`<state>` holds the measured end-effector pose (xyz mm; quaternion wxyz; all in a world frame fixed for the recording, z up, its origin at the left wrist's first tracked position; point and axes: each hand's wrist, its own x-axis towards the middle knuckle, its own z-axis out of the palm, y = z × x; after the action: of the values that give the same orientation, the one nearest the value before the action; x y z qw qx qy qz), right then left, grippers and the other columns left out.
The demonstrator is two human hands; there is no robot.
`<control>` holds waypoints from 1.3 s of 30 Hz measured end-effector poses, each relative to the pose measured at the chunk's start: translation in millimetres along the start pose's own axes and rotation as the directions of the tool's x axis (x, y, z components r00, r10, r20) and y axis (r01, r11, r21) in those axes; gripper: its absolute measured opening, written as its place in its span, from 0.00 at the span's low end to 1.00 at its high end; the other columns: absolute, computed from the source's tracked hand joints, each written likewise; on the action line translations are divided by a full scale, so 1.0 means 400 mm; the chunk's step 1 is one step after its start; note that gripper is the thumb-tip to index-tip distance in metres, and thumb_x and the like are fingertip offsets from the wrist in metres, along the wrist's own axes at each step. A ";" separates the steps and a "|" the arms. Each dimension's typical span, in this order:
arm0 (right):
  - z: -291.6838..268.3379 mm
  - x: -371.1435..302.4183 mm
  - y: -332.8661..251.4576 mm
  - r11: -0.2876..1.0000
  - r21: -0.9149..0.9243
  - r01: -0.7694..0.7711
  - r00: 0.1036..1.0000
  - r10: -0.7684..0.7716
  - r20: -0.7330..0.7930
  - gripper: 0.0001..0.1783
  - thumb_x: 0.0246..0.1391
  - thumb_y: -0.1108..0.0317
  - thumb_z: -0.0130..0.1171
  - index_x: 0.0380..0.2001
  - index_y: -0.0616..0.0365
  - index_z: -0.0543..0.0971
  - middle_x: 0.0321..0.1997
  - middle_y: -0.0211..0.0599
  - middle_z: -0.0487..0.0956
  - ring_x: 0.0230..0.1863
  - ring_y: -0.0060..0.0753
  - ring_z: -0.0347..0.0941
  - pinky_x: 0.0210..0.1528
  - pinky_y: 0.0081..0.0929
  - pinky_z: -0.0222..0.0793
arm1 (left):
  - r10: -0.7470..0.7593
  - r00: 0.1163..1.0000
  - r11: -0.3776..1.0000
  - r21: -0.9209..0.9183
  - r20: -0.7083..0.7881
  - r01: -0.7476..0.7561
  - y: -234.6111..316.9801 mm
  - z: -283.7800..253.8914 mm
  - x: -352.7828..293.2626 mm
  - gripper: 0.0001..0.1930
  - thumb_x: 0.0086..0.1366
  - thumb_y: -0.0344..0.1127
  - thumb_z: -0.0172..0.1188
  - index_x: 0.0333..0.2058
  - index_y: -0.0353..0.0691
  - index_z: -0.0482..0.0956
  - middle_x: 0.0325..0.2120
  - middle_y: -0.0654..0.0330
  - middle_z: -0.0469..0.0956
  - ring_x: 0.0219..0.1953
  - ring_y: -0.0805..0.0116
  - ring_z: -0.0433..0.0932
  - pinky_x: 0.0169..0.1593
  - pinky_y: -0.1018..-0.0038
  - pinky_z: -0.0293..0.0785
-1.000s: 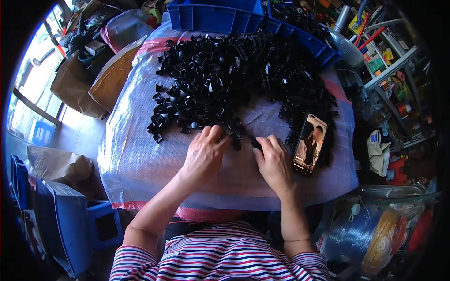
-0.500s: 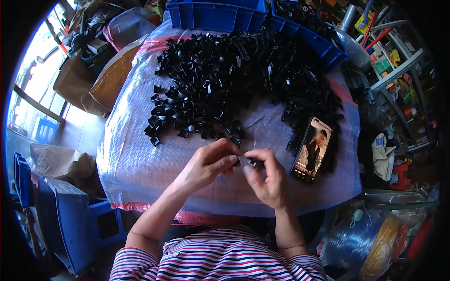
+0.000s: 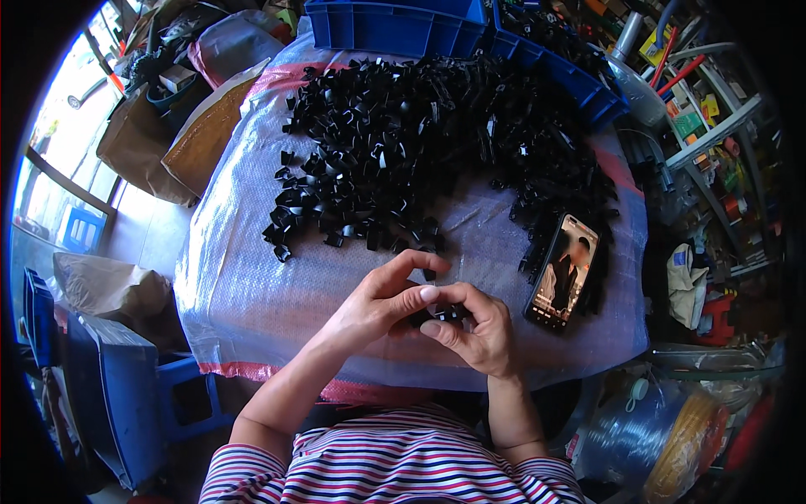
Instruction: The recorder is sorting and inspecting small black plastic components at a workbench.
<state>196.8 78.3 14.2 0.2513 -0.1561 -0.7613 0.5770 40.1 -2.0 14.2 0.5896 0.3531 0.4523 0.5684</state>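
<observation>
Black and glossy, 1 small part (image 3: pixel 449 312) sits pinched between the thumb and the bent index finger of the right hand (image 3: pixel 483 334), which is nearly closed around it. The left hand (image 3: pixel 376 298) meets it from the left: its thumb touches the right index finger, its own index finger is partly bent and free above, and whether its lower fingers hold the part I cannot tell. Under the 2 hands is a woven, shiny, translucent sheet (image 3: pixel 252 277) with reddish borders. Beyond spreads a heap of curved, angular black pieces (image 3: pixel 369 151), near 2 smooth blue crates (image 3: pixel 403 35). A flat phone (image 3: pixel 562 273) with lit screen lies at right.
</observation>
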 end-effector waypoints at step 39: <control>0.065 -0.031 -0.010 0.944 -0.302 -0.134 0.946 0.031 -0.323 0.10 0.58 0.65 0.51 0.32 0.62 0.72 0.18 0.27 0.68 0.21 0.17 0.61 0.24 0.19 0.59 | 0.482 0.823 0.800 0.534 -0.301 -0.273 -0.032 0.030 -0.024 0.05 0.61 0.27 0.53 0.34 0.32 0.76 0.22 0.63 0.71 0.22 0.80 0.68 0.27 0.84 0.65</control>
<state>192.8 49.8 10.0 0.3159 -0.3166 -0.7876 0.4238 56.5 -11.5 7.7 0.2454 0.4379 0.6103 0.6128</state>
